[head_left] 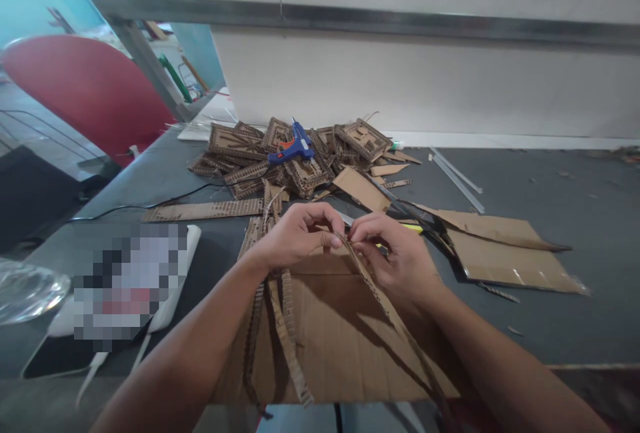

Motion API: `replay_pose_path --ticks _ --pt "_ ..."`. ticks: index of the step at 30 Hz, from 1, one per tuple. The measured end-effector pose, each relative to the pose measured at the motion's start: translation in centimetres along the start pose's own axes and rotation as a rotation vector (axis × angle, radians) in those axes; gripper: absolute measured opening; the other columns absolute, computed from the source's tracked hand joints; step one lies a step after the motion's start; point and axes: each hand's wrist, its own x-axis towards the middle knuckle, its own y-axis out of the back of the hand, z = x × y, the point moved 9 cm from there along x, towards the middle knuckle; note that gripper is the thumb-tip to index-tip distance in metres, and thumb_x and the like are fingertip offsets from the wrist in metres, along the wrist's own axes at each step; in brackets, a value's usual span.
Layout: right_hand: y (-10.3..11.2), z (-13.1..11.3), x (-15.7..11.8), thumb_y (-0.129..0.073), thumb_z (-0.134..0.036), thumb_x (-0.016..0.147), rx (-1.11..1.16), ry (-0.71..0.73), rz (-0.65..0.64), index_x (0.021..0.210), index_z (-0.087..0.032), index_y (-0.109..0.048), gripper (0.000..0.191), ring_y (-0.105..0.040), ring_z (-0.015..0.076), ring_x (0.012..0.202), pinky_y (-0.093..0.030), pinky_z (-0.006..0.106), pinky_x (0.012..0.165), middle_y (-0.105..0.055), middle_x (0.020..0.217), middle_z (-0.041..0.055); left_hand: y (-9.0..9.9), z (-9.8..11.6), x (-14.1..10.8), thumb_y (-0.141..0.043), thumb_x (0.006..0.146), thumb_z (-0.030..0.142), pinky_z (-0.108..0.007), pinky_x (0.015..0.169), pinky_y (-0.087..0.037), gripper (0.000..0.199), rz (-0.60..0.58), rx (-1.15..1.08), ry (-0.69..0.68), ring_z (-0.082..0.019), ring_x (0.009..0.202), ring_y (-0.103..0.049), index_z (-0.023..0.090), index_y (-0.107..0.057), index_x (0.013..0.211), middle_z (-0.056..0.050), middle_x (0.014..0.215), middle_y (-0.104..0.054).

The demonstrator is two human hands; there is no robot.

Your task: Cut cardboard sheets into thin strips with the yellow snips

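Note:
My left hand (305,236) pinches the upper end of a long, thin cardboard strip (383,299) between thumb and fingers. Close beside it, my right hand (387,249) has its fingers closed on the same end. The strip hangs down toward the lower right, over a large flat cardboard sheet (340,353). Other corrugated strips (287,339) lie on the sheet under and beside my left wrist. Part of a yellow tool (413,227) shows behind my right hand.
Behind my hands, a blue glue gun (295,146) rests on piled cardboard frames (240,143). Folded cardboard (510,259) lies right, with clear glue sticks (457,179) farther back. A blurred phone (135,279), white cables and a clear plastic item (30,289) are left. A metal bar (350,19) spans the back.

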Motion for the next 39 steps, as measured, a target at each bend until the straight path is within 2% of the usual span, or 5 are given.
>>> replay_pose_path --ticks 8,19,25,31,39 --pt "-0.2 -0.4 0.0 -0.052 -0.004 0.09 0.023 -0.007 -0.021 0.089 -0.021 -0.055 0.017 -0.061 0.0122 0.079 -0.049 0.024 0.07 -0.065 0.086 0.0017 -0.2 0.2 -0.1 -0.083 0.073 0.025 -0.019 0.055 -0.053 0.022 -0.019 -0.024 -0.02 -0.008 0.06 -0.057 0.012 -0.064 0.074 -0.002 0.074 -0.063" --pt "0.0 1.8 -0.8 -0.052 -0.01 0.093 0.137 -0.114 -0.033 0.091 -0.022 -0.055 0.013 -0.06 0.0141 0.08 -0.049 0.026 0.067 -0.059 0.091 0.0033 1.2 0.9 -0.1 -0.082 0.075 0.024 -0.02 0.052 -0.056 0.022 0.04 -0.069 -0.091 -0.01 0.061 -0.06 0.012 -0.063 0.073 -0.002 0.072 -0.062" --pt "0.3 2.4 -0.9 -0.054 -0.012 0.093 0.153 -0.138 -0.009 0.091 -0.022 -0.055 0.01 -0.06 0.0139 0.078 -0.047 0.025 0.064 -0.059 0.093 0.0039 1.0 0.9 0.1 -0.08 0.077 0.023 -0.021 0.054 -0.058 0.021 0.055 -0.099 -0.132 -0.014 0.07 -0.069 0.012 -0.061 0.077 -0.008 0.085 -0.072" --pt "0.5 3.2 -1.1 -0.055 -0.019 0.095 0.158 -0.185 0.014 0.093 -0.023 -0.055 0.004 -0.052 0.0112 0.065 -0.043 0.026 0.059 -0.058 0.092 0.0029 2.7 1.0 0.0 -0.08 0.078 0.025 -0.018 0.05 -0.054 0.025 0.168 -0.114 -0.182 -0.012 0.062 -0.068 0.013 -0.058 0.08 -0.005 0.081 -0.073" --pt "0.8 3.1 -0.9 -0.055 -0.022 0.096 0.137 -0.178 0.025 0.094 -0.022 -0.055 0.002 -0.053 0.0131 0.071 -0.043 0.027 0.064 -0.059 0.092 0.0033 3.2 0.6 0.1 -0.081 0.076 0.03 -0.018 0.046 -0.052 0.03 0.26 -0.143 -0.183 -0.009 0.055 -0.063 0.014 -0.056 0.08 -0.003 0.079 -0.07"
